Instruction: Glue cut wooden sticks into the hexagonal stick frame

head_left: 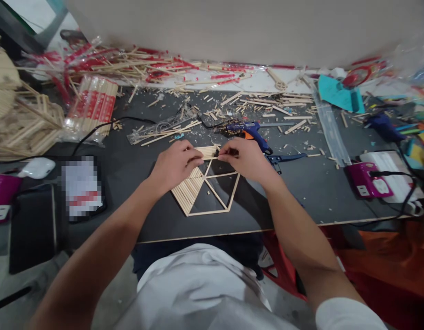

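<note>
While the hexagonal stick frame (pixel 187 195) lies near the front edge of the worktop (pixel 301 197), the left hand (pixel 173 164) and right hand (pixel 246 158) — just apart — touch its back; whether either clamps anything cannot be told.

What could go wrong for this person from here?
The blue glue gun lies just beyond the right hand; if it is hot, which the picture cannot show, it might burn a knuckle. The left hand and right hand are both at the far side of the stick hexagon, so a clumsy push might knock its thin sticks askew. The dark-handled cutters lie near the right wrist, which might bump them.
</note>
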Motion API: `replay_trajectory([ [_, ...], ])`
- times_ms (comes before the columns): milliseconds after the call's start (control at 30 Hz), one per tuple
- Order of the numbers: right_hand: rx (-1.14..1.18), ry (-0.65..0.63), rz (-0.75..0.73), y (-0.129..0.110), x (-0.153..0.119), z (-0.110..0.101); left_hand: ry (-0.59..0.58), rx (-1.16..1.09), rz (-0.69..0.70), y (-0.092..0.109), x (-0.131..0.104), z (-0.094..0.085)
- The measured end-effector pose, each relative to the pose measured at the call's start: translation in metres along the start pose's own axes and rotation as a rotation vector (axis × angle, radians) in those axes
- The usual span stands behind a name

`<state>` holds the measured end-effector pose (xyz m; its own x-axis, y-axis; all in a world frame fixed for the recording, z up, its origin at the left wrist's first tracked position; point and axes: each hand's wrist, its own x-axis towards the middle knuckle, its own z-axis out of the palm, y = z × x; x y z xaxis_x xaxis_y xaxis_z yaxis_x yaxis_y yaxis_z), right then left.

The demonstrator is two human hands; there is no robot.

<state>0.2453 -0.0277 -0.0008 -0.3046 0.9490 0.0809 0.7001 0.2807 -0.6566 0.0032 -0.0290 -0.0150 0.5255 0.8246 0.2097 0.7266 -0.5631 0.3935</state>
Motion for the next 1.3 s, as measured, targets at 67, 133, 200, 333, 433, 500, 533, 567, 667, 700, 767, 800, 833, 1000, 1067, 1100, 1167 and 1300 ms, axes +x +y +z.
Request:
replay_trajectory([
  [67, 0.008, 0.019, -0.093, -0.002, -0.001, 0.000, 0.035, 0.108, 0.122, 0.004, -0.001, 0.002],
  [133, 0.008, 0.030, -0.180, -0.005, -0.001, 0.001, 0.035, 0.190, 0.197, 0.005, 0.000, 0.002],
  [200, -0.023, 0.107, -0.216, -0.005, 0.000, -0.002, 0.033, 0.227, 0.211, 0.005, 0.001, 0.001],
  [333, -0.208, 0.450, -0.007, 0.025, 0.002, -0.020, 0.064, 0.166, 0.016, -0.002, 0.002, -0.005],
  [433, -0.297, 0.476, 0.270, 0.059, 0.005, -0.030, 0.065, 0.045, -0.199, -0.005, 0.002, -0.009],
  [500, -0.312, 0.375, 0.379, 0.073, 0.007, -0.031, 0.051, -0.036, -0.278, -0.006, 0.002, -0.010],
  [533, -0.324, 0.330, 0.401, 0.076, 0.008, -0.030, 0.045, -0.071, -0.299, -0.006, 0.002, -0.009],
  [567, -0.337, 0.298, 0.408, 0.077, 0.008, -0.028, 0.044, -0.099, -0.311, -0.006, 0.003, -0.008],
  [667, -0.365, 0.311, 0.402, 0.072, 0.009, -0.021, 0.053, -0.154, -0.325, -0.007, 0.003, -0.003],
  [700, -0.365, 0.332, 0.397, 0.071, 0.009, -0.019, 0.059, -0.162, -0.325, -0.008, 0.003, -0.002],
  [767, -0.360, 0.365, 0.373, 0.072, 0.009, -0.016, 0.068, -0.170, -0.315, -0.008, 0.003, -0.002],
  [800, -0.356, 0.371, 0.361, 0.074, 0.009, -0.015, 0.069, -0.172, -0.303, -0.008, 0.002, -0.003],
  [833, -0.351, 0.373, 0.351, 0.076, 0.009, -0.015, 0.066, -0.173, -0.284, -0.007, 0.002, -0.004],
  [1000, -0.265, 0.529, 0.204, 0.071, 0.010, -0.024, 0.053, -0.104, -0.163, 0.000, 0.000, -0.007],
  [1067, -0.174, 0.624, 0.080, 0.054, 0.007, -0.030, 0.063, -0.061, -0.117, 0.002, -0.001, -0.005],
  [1100, -0.127, 0.639, 0.025, 0.042, 0.004, -0.032, 0.066, -0.044, -0.095, 0.002, -0.002, -0.004],
  [1167, -0.108, 0.583, -0.098, 0.019, -0.002, -0.033, 0.068, -0.015, -0.058, 0.002, -0.002, -0.002],
  [1300, -0.238, 0.122, -0.322, -0.013, -0.011, -0.020, 0.066, -0.002, -0.033, 0.000, -0.003, 0.002],
])
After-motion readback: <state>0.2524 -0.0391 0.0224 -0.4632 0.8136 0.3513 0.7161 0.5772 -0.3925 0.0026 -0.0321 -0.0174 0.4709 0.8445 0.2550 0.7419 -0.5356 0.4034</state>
